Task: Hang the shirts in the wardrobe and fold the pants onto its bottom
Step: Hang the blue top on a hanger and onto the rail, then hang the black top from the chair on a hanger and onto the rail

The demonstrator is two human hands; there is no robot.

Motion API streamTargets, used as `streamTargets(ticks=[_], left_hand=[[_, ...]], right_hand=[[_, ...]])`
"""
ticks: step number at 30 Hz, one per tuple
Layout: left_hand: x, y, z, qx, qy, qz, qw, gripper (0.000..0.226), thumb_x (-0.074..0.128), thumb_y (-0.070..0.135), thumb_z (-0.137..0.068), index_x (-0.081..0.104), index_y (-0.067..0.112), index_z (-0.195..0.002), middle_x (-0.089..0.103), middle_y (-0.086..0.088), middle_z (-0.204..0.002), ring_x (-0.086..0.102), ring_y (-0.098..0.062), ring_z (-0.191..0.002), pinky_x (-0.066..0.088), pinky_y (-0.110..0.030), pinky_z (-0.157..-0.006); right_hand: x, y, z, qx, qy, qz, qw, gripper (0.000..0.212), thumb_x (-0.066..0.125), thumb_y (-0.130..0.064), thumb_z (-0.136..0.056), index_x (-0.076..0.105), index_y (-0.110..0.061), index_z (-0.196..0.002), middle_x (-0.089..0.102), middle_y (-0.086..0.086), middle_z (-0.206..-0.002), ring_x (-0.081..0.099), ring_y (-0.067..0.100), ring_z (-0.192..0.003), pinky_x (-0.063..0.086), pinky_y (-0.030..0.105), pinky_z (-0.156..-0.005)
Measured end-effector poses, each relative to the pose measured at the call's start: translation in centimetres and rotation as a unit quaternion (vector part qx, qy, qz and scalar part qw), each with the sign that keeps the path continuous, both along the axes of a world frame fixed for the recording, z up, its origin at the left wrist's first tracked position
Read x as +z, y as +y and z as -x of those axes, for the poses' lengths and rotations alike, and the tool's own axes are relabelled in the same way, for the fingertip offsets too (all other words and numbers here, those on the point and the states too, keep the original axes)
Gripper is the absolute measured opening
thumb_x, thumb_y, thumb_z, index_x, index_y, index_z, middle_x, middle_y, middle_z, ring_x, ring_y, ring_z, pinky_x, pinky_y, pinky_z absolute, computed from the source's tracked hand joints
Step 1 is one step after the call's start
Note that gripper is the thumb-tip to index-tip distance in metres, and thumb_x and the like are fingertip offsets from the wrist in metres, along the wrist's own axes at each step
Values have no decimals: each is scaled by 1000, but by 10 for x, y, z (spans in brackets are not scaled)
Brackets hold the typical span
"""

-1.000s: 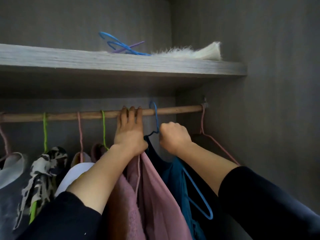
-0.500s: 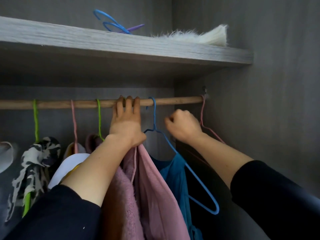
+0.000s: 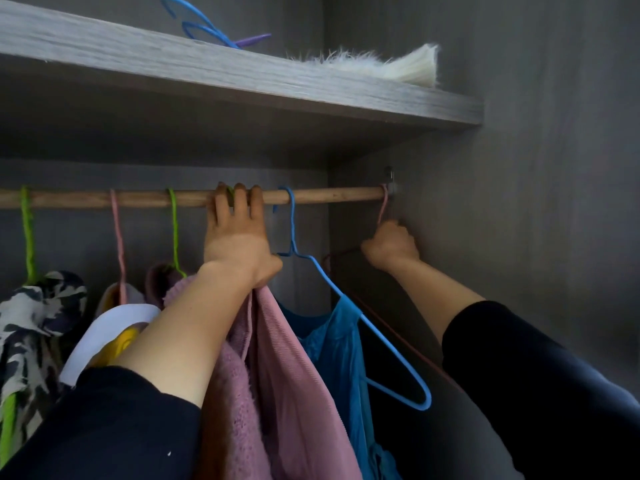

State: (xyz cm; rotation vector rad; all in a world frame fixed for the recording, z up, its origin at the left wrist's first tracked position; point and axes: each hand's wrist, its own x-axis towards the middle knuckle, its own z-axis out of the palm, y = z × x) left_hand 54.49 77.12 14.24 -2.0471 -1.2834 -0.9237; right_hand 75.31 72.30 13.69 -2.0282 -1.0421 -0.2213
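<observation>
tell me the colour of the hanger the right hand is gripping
Pink. The hanger in the right hand shows best in the head view.

The dim wardrobe (image 3: 554, 237) has grey wood-grain walls (image 3: 79, 244), a pale shelf (image 3: 242, 77) and a wooden rail (image 3: 329, 195) beneath.

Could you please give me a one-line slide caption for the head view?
The left hand grips the round wooden rail; the right hand grips a pink wire hanger.

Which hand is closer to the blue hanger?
Left. The left hand grips the rod right beside the blue hanger; the right hand holds the pink hanger by the wall.
</observation>
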Motion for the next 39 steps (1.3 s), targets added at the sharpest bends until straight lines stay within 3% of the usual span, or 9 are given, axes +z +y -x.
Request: streamTargets(ticks=[4,7,12,16,21,23,28,34,39], left_hand=[[0,1,-2,8,2,1,1000,106,68,50,-71,5,9,-145,14,-15,-148,8,-39,-139,13,-49,-116],[-2,3,-2,7,3,-7,1000,107,67,50,-71,3,8,-146,12,-15,-148,7,-40,-139,11,-50,-117],[-2,7,-2,2,-2,-18,1000,107,68,50,-70,5,7,-146,14,-16,-148,8,-42,-139,12,-51,-116],[-3,10,-3,-23,-20,-23,999,107,71,49,-68,11,6,-144,17,-17,-147,10,-41,-139,13,-51,-116],[-4,-1,-2,-27,-30,25,999,100,66,52,-74,12,11,-148,9,-17,-155,1,-41,-142,-3,-53,-115],[-7,-15,-4,-54,-44,57,996,94,63,53,-78,15,15,-149,8,-17,-156,0,-42,-143,-5,-54,-114],[-40,-86,-16,-161,-62,70,982,71,60,44,-82,35,14,-142,29,-20,-148,18,-41,-139,9,-51,-116],[-94,-205,-14,-362,-159,139,908,46,56,25,-85,51,15,-130,50,-10,-133,39,-31,-125,39,-45,-97],[-155,-322,-6,-476,-200,178,837,39,51,14,-84,56,13,-122,57,-15,-119,49,-35,-112,44,-45,-85]], right_hand=[[7,4,5,22,63,-52,996,32,56,-25,-93,60,-5,-118,64,13,-108,61,26,-88,40,26,-66],[13,10,14,27,37,-80,996,24,55,-28,-95,63,-10,-108,51,1,-73,44,11,-57,31,23,-48],[12,10,24,74,15,-101,992,14,53,-30,-95,65,-21,-96,60,1,-85,50,9,-62,33,22,-50],[-6,-10,27,91,-32,-93,991,20,55,-30,-92,70,-19,-101,65,5,-86,61,24,-81,39,24,-64],[-21,-63,29,78,-78,-96,989,15,58,-27,-92,61,-26,-78,48,-13,-58,47,3,-54,31,14,-43],[-27,-92,34,64,-83,-94,990,21,57,-27,-92,58,-23,-72,48,-12,-56,48,9,-55,32,21,-49],[-50,-179,61,39,-47,-93,994,26,54,-27,-91,58,-19,-67,53,-7,-57,54,20,-60,35,25,-56],[-95,-307,107,33,17,-110,993,24,51,-23,-91,65,-7,-79,66,9,-69,66,32,-63,57,46,-60],[-152,-439,145,-20,86,-108,990,21,54,-19,-89,64,-8,-75,66,7,-64,60,19,-47,43,23,-42]])
